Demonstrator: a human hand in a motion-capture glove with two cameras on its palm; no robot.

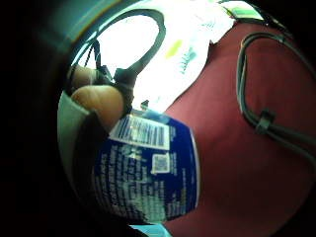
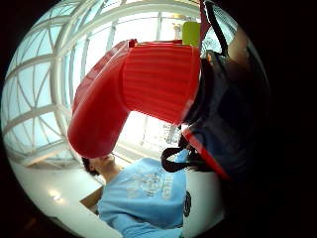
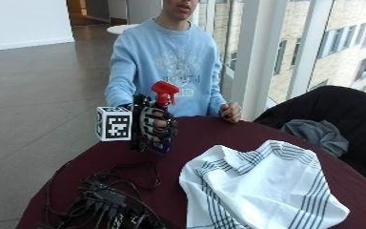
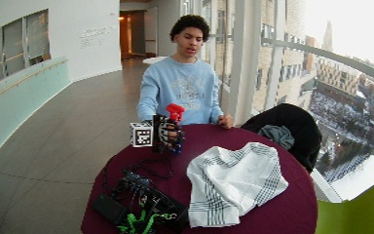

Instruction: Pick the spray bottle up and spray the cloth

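We see the gloved right hand (image 3: pixel 153 125) gripping the upright spray bottle (image 3: pixel 163 100), nozzle toward the cloth (image 3: pixel 262 188); fingers hide its body.

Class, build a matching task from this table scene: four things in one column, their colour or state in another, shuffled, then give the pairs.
Things:
1. spray bottle
2. cloth
3. right hand
4. tablecloth

States:
A. dark red, covers the round table
B. white with dark stripes, lies crumpled
C. red trigger head, held upright
D. gloved, grips the bottle

Pairs: 1-C, 2-B, 3-D, 4-A
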